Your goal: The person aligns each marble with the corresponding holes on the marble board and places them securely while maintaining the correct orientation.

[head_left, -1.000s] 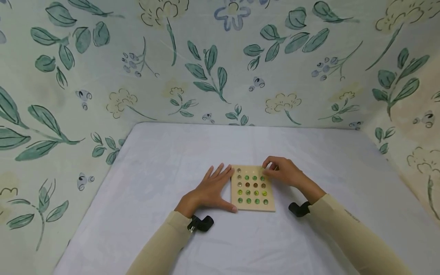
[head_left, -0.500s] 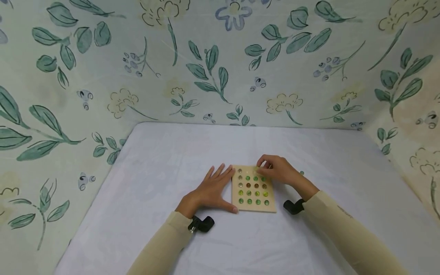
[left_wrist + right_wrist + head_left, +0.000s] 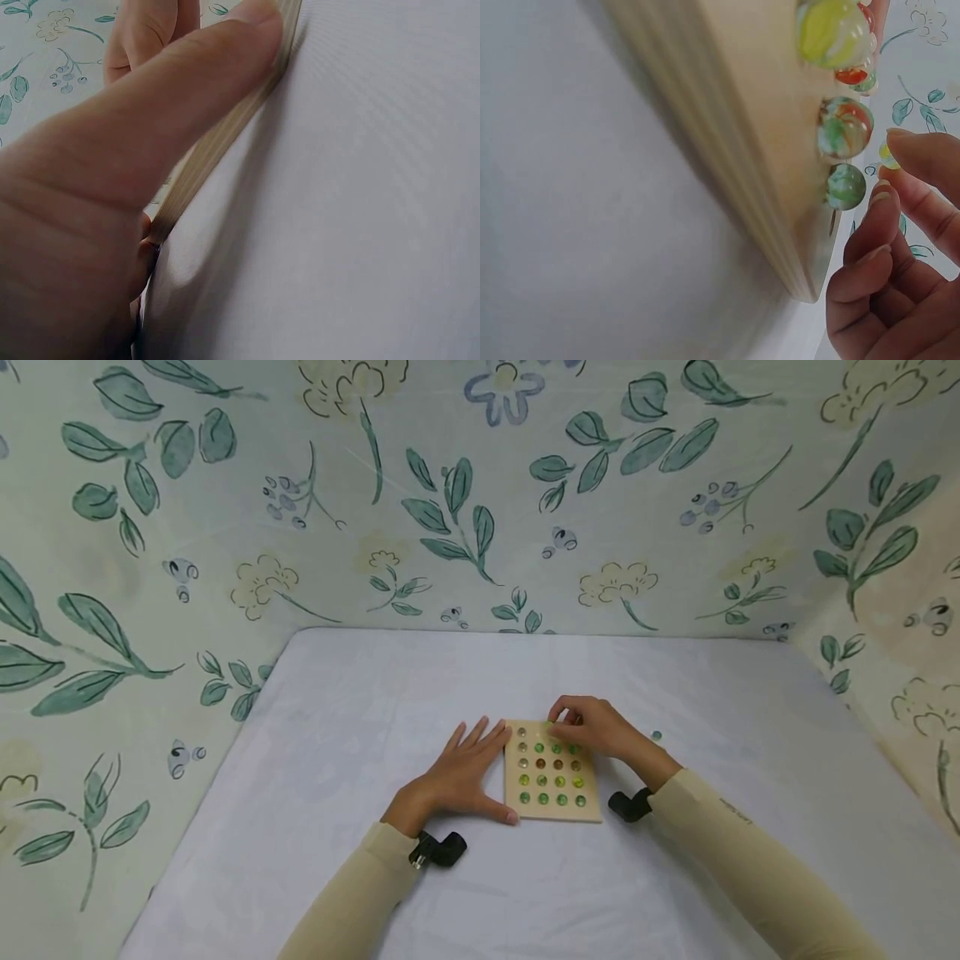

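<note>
Your right hand (image 3: 600, 732) sits over the far right corner of the wooden board (image 3: 551, 772), fingers curled, and the right wrist view shows its fingertips (image 3: 919, 161) pinching a small yellowish marble (image 3: 887, 155) just off the board's top row. Beside that pinch, three marbles sit along the board's near edge in the same view: a green one (image 3: 845, 187), a green-and-orange one (image 3: 844, 127) and a yellow-green one (image 3: 833, 32) (sharp enough to tell the colours apart).

Your left hand (image 3: 465, 773) lies flat on the table with its fingers spread and straight, pressed against the board's left edge; the left wrist view shows the thumb (image 3: 142, 142) running along that edge.

The board lies flat near the middle of the white tablecloth (image 3: 337, 743), its holes filled with rows of green, brown and clear marbles. One loose green marble (image 3: 657, 736) lies on the cloth just right of your right hand, apart from the board. Floral fabric (image 3: 225, 527) hangs behind and to both sides of the table.
</note>
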Available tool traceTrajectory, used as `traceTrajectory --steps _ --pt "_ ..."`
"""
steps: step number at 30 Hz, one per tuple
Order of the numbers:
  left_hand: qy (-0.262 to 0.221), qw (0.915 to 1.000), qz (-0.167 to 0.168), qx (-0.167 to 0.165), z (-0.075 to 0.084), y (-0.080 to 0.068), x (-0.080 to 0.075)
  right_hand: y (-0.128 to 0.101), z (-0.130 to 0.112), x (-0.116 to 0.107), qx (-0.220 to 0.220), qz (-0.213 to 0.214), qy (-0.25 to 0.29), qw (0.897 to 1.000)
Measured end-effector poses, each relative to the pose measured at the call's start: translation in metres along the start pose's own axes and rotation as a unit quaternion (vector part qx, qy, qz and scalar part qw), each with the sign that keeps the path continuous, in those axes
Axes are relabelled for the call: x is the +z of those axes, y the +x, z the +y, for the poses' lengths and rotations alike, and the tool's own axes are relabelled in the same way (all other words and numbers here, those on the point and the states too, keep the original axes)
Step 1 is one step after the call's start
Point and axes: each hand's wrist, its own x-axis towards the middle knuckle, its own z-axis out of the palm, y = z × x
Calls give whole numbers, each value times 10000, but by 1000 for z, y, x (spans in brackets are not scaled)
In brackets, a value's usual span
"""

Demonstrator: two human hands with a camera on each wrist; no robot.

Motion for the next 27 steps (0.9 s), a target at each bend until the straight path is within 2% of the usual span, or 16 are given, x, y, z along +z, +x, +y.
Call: traceTrajectory --steps 8,27 --pt "-82 10000 13 -1 1 -1 -1 4 -1 3 -124 -107 25 9999" --pt "-8 10000 -28 -53 0 1 3 5 -3 5 91 -214 -62 9997"
